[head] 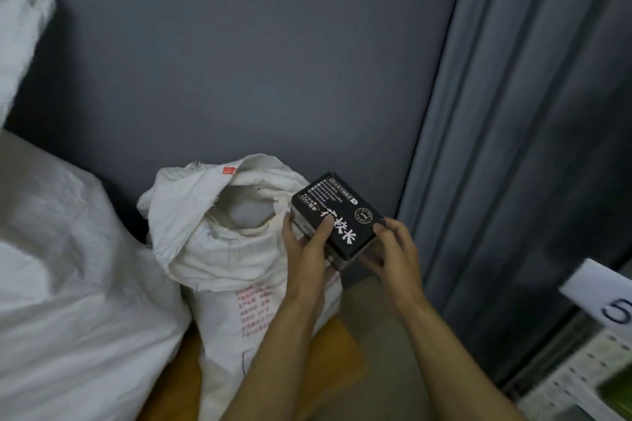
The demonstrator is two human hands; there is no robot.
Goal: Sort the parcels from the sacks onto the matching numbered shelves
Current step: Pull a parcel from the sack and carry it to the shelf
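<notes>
While the parcel [342, 215] is up in both hands: only the head view is given, so all below comes from it.
Parcel: black box w/ white print, tilted, held just right of the open sack's mouth and above it; not on any shelf.
Left hand [306, 249]: grips the box's near-left side, thumb on the top face, fingers round the edge.
Right hand [393, 246]: holds the near-right corner, fingers bent round it.
Open sack [219, 249]: white woven, top rolled back, stands on an orange-brown surface [345, 345]. Inside looks pale, smth white low down; can't tell if more parcels.
Other sacks: big white one [68, 284] touching it on the left, another [20, 27] at upper left, blurred. Contents hidden in both.
Shelf: white perforated rack [574, 372] at lower right w/ a paper tag [612, 301] reading 5; green item [619, 390] by it, too blurred to name.
Progress: judged early to mid. One parcel is out but not yet shelved, and no number is legible on it, so the matching shelf is unknown. The sacks look bulky, so prob. plenty left.
</notes>
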